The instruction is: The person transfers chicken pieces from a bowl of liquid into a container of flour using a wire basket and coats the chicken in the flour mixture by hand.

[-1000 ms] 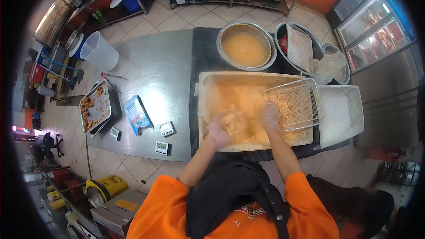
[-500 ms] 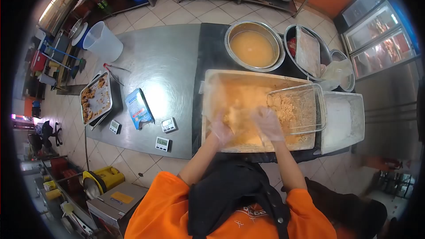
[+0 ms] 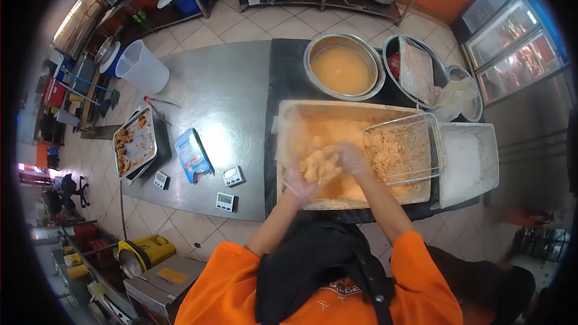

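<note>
Coated food pieces (image 3: 320, 167) are held between my two hands above the flour-like coating (image 3: 343, 188) in the large white tub (image 3: 355, 106). My left hand (image 3: 300, 182), in a clear glove, is closed around their left side. On their upper right, my gloved right hand (image 3: 351, 159) presses against them with its fingers partly bent. A wire basket (image 3: 415, 144) with coating crumbs (image 3: 385, 153) rests over the tub's right part, just right of my right hand.
Behind the tub stand a bowl of orange liquid (image 3: 341, 71) and a bowl holding a frosty slab (image 3: 416, 71). A white bin (image 3: 468, 159) adjoins the tub. Left are a food tray (image 3: 135, 143), tongs (image 3: 158, 108), a blue packet (image 3: 193, 155), timers (image 3: 225, 201) and a plastic jug (image 3: 143, 67).
The food pieces have risen out of the coating between my hands. My right hand has shifted left from beside the basket and closed in on them.
</note>
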Tool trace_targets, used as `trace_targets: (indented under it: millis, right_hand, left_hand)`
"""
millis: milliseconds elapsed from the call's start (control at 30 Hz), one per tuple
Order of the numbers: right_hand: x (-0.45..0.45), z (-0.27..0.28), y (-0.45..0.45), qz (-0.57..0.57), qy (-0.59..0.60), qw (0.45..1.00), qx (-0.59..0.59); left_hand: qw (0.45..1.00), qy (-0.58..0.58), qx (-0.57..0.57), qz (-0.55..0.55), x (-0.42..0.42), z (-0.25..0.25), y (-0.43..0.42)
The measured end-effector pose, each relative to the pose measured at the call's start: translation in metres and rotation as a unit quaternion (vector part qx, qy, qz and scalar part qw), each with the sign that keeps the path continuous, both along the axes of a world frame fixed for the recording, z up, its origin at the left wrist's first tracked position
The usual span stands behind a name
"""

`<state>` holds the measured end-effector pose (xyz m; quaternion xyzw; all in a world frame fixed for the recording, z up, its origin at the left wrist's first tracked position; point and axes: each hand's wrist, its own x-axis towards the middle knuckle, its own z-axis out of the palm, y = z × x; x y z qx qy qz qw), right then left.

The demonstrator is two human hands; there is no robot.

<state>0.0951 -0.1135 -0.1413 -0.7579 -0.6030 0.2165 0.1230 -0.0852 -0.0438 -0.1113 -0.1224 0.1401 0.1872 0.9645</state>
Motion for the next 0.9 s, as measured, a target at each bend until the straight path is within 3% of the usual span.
trace_targets:
  millis: [67,100,167,200,267,367,400,467,500,567,633,667,700,733,767,833,900]
  right_hand:
    - [0.009,-0.012,-0.008,-0.021,-0.068,0.997,0.003]
    - [0.005,0.009,-0.006,-0.016,-0.068,0.998,0.001]
    - [0.002,0.047,-0.009,-0.267,0.069,0.961,-0.028]
    - [0.004,0.041,-0.013,-0.268,0.069,0.961,-0.029]
    - [0.009,0.026,-0.027,-0.245,0.141,0.943,0.176]
    - [-0.023,0.08,-0.026,-0.172,0.072,0.97,0.155]
    - [-0.022,0.078,-0.03,-0.176,0.071,0.97,0.155]
    - [-0.019,0.064,-0.035,-0.005,0.174,0.943,0.283]
    - [-0.011,0.054,-0.039,-0.007,0.173,0.943,0.283]
    - [0.015,0.037,-0.049,-0.279,0.202,0.919,0.191]
    - [0.041,0.065,-0.035,-0.349,0.025,0.936,-0.039]
    - [0.057,0.043,-0.038,-0.35,0.024,0.936,-0.038]
    - [0.077,0.002,-0.044,-0.294,-0.165,0.941,-0.037]
    - [0.087,-0.021,-0.047,-0.226,-0.348,0.909,-0.035]
    - [0.083,-0.017,-0.046,-0.228,-0.348,0.909,-0.032]
    - [0.072,-0.012,-0.047,-0.109,-0.428,0.896,0.046]
    - [0.074,-0.051,-0.051,-0.074,-0.485,0.87,0.044]
  left_hand:
    - [0.998,0.05,-0.04,-0.011,0.002,0.001,0.001]
    - [0.998,0.05,-0.043,-0.006,0.003,0.002,0.001]
    - [0.998,0.065,-0.025,-0.01,0.004,0.002,0.0]
    - [0.997,0.065,-0.027,-0.011,0.003,0.001,-0.001]
    - [0.996,0.082,-0.005,-0.033,0.003,-0.001,0.0]
    - [0.998,0.033,-0.014,-0.044,0.0,-0.047,0.001]
    - [0.999,0.017,-0.016,-0.048,-0.001,-0.056,0.002]
    - [0.993,-0.084,-0.073,-0.044,-0.004,-0.067,0.005]
    - [0.993,-0.084,-0.073,-0.046,-0.001,-0.046,0.004]
    - [0.997,0.069,0.035,-0.032,0.002,0.016,0.0]
    - [0.995,0.072,0.053,-0.034,0.002,0.008,0.0]
    - [0.994,0.075,0.071,-0.038,0.002,0.001,0.0]
    - [0.994,0.074,0.072,-0.039,0.001,-0.012,0.0]
    - [0.998,0.028,0.04,-0.044,0.0,-0.029,0.0]
    - [0.999,-0.017,0.009,-0.05,0.0,-0.023,0.003]
    - [0.998,0.015,0.022,-0.056,0.0,-0.01,0.003]
    - [0.997,0.05,0.026,-0.055,0.001,-0.007,0.0]
